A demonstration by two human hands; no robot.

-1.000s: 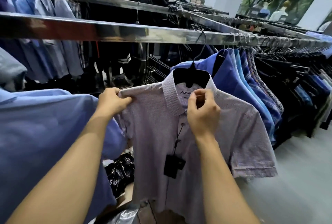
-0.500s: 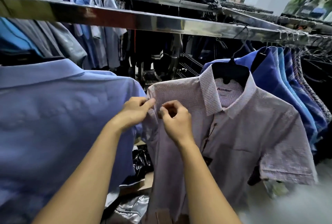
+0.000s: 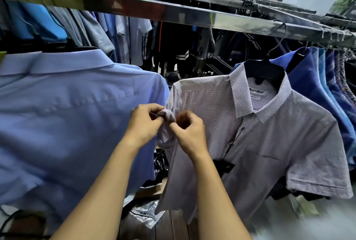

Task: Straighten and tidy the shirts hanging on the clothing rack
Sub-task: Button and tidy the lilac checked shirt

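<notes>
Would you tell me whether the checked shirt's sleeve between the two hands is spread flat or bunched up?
Bunched up: the sleeve is rolled into a wad, pinched by the left hand and the right hand.

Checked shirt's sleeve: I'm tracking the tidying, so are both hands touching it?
Touching. The head view shows the left hand and right hand both pinching the bunched sleeve.

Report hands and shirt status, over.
Left hand and right hand both pinching the bunched sleeve. Checked shirt hangs on its hanger, front facing. Blue shirt crowds in beside the sleeve.
</notes>
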